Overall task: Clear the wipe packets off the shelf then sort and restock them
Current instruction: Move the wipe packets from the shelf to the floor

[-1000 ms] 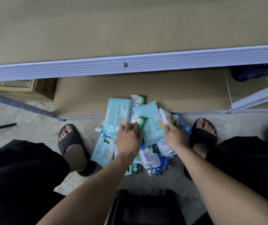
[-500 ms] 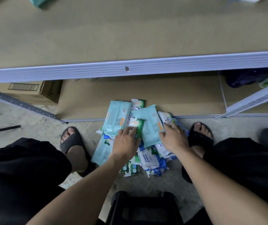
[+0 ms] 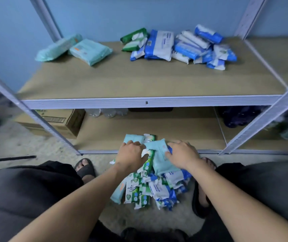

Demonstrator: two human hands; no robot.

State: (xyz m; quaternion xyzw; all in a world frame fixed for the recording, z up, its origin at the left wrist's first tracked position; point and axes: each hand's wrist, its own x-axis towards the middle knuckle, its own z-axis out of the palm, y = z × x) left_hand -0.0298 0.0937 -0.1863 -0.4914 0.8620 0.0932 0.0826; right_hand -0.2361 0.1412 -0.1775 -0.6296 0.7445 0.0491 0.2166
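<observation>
Atop the wipe-packet pile [image 3: 150, 189], left grip [image 3: 131, 155] pinches a pale teal plastic packet [image 3: 133, 138]; right grip [image 3: 183, 154], spread, presses a second teal packet [image 3: 159, 163] pointing shelfward.

Both hands reach down to a pile of wipe packets [image 3: 150, 187] on the floor [image 3: 35, 147], between two sandalled feet. The left hand [image 3: 131, 154] lies on the pile's far edge with its fingers bent over the packets; whether it grips one is unclear. The right hand [image 3: 183, 154] rests spread on a pale teal packet [image 3: 159, 161] just beside the left. Beyond the hands, on the upper shelf [image 3: 139, 81], teal packets [image 3: 73, 49] lie past the left hand and blue-and-white packets [image 3: 192, 48] with a few green packets [image 3: 134, 39] past the right. A cardboard box [image 3: 57, 123] sits outside the left hand.
</observation>
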